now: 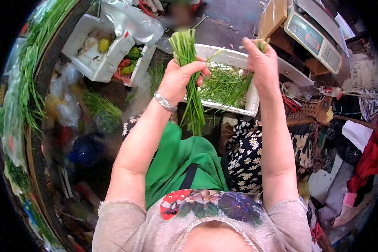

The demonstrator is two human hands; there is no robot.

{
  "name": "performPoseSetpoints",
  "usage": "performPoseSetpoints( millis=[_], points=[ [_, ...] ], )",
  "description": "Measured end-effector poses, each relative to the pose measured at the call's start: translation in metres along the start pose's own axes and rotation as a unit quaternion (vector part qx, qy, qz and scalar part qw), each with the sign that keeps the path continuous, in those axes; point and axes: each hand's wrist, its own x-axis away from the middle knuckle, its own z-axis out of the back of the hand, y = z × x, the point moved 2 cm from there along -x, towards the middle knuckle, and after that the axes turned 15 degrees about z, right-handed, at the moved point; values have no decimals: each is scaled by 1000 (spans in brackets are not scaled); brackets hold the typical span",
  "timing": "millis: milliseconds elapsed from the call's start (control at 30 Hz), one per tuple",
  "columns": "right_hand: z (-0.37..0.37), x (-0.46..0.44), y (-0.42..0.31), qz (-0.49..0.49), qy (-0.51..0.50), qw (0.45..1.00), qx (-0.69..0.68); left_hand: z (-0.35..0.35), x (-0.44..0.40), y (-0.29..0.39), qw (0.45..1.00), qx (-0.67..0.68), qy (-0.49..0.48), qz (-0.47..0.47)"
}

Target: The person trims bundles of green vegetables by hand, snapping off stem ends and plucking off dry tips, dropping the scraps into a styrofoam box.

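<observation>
"What's the left hand gripping?"

"A thick bundle of long, thin green stalks, thumb and fingers pressed round it; pale ends above the grip, the rest hanging below."

"And the right hand?"

"Pinching a few pale-green stalk ends, slightly blurred."

"Between the grips?"

"A white rectangular box holding loose green blades."

Scale upper right, red cloth below.
</observation>
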Motion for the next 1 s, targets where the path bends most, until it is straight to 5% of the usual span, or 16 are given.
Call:
performPoseSetpoints(
  millis=[67,167,233,367,533,667,733,933,1000],
  points=[
    [10,-5,-1,39,44,998,9,5,2,3,999,14,6,29],
    [-14,7,-12,47,-12,992,113,4,2,4,999,33,-4,35],
    [-32,12,-4,82,-36,994,67,-1,3,3,998,42,-10,43],
    [-31,19,1,-141,-157,976,-59,-5,4,-1,995,15,-72,65],
    [-11,0,-1,48,15,998,-34,-5,1,-3,992,53,-70,89],
    [3,0,-8,-6,-27,979,-200,-6,0,-6,986,23,-106,125],
    [-13,9,-19,3,-46,999,18,-11,2,-6,979,32,-158,122],
    [-45,26,-5,-89,-145,973,-154,-17,3,-14,981,-10,-143,133],
    [-38,24,-6,-85,-105,987,-89,-18,4,-10,984,-11,-137,111]
  ],
)
